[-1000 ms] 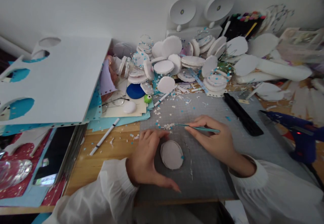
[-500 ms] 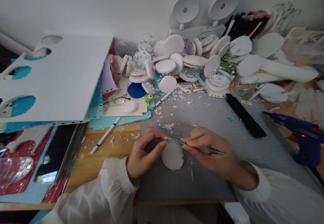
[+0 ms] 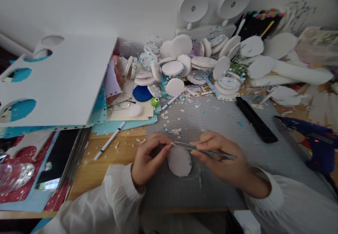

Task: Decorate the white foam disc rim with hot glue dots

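While the left hand (image 3: 146, 160) was curled beside the white foam disc (image 3: 180, 161), fingertips pinched in at the disc's 10 o'clock edge right where the tool tip landed, the right hand (image 3: 220, 154) had its fingers closed around a pair of thin teal tweezers (image 3: 203, 150), holding them nearly flat across the top of the disc. That disc sat on the grey cutting mat (image 3: 224, 128) at about 6 o'clock on the desk, just in front of the person. Couldn't tell if the tweezer tips actually had a fleck pinched, way too small. Looked to me like the placing step, with the tweezers working some tiny bit at the rim. A little scatter of confetti bits (image 3: 175, 131) lay on the mat at 12 o'clock from the disc, with the big pile of finished discs (image 3: 185, 65) further back. Next move probably called for a steady touch and the left fingers bracing the disc so it didn't slide.
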`<action>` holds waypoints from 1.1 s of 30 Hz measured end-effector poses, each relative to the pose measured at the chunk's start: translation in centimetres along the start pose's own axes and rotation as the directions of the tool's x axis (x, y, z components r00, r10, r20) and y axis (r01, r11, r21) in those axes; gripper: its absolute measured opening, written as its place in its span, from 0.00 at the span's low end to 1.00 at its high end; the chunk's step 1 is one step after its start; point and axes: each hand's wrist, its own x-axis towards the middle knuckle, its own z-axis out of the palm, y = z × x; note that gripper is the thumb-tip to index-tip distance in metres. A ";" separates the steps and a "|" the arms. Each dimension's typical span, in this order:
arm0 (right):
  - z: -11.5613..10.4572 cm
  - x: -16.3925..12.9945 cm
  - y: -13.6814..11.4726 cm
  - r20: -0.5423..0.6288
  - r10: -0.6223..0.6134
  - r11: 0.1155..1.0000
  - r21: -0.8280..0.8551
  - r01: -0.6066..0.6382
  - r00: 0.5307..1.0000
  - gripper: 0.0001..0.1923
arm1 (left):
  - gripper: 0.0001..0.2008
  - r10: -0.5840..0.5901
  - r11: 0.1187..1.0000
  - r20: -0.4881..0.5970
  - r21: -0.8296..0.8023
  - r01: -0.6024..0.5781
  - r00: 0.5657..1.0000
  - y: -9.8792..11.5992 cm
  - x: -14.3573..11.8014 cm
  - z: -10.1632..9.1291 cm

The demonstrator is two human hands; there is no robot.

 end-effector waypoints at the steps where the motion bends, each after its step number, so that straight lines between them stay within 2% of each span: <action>1: 0.0 0.0 0.0 -0.005 0.014 1.000 0.003 -0.014 1.000 0.12 | 0.03 -0.001 1.000 0.004 -0.001 0.001 1.000 0.0 0.0 0.0; 11: 0.2 -0.2 0.0 0.009 -0.004 1.000 -0.012 0.004 1.000 0.12 | 0.02 0.042 0.999 0.006 -0.018 -0.041 0.999 0.0 0.1 0.0; 21: 0.0 0.2 0.0 -0.016 -0.027 0.999 0.023 0.028 0.999 0.12 | 0.05 0.019 1.000 -0.003 0.001 -0.019 1.000 0.2 0.1 -0.1; 33: -0.1 -0.3 0.2 0.031 0.010 0.998 0.054 -0.011 0.999 0.13 | 0.06 0.070 0.997 0.030 -0.022 -0.070 0.997 -0.2 0.0 -0.1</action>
